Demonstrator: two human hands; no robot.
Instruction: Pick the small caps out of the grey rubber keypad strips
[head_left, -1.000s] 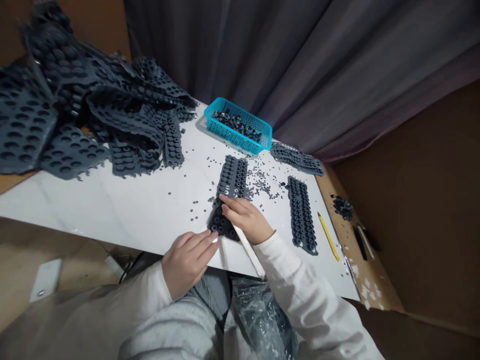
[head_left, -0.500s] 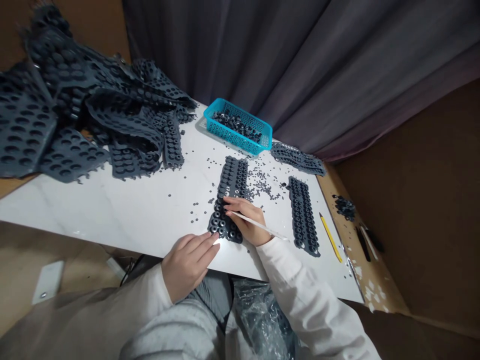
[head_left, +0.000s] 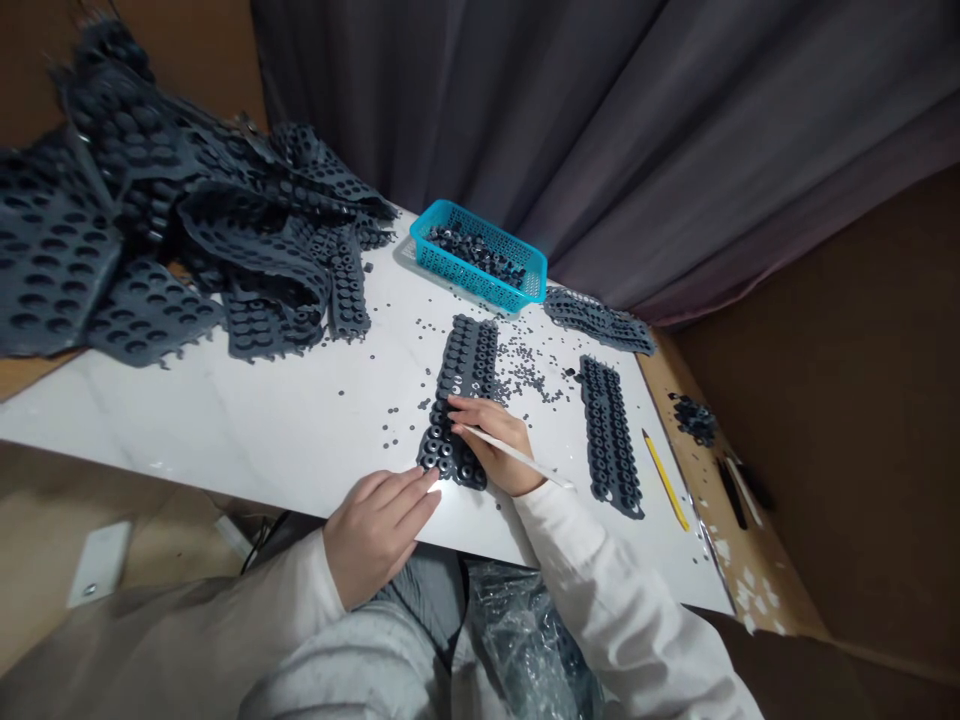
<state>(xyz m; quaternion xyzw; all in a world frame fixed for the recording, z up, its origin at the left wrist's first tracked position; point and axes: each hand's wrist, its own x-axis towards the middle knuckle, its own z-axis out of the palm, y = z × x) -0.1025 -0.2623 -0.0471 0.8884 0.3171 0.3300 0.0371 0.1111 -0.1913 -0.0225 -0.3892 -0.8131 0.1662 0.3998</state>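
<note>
A dark rubber sheet with rows of round cups (head_left: 459, 360) lies on the white table in front of me. My right hand (head_left: 496, 440) is closed around a thin white stick (head_left: 517, 455), its fingertips over the sheet's middle; the stick's working tip is hidden by the fingers. My left hand (head_left: 382, 525) lies flat, fingers stretched out, with its fingertips at the sheet's near left edge. Many tiny dark discs (head_left: 529, 375) are scattered to the right of the sheet.
A blue basket (head_left: 480, 285) of small dark parts stands behind. Heaped dark sheets (head_left: 165, 240) fill the left. To the right lie another strip (head_left: 611, 435), a folded sheet (head_left: 600, 320), a yellow pencil (head_left: 665, 480) and a small dark pile (head_left: 695, 420).
The view has shifted very slightly. Both hands keep nearly the same positions, and my right hand still holds the white stick.
</note>
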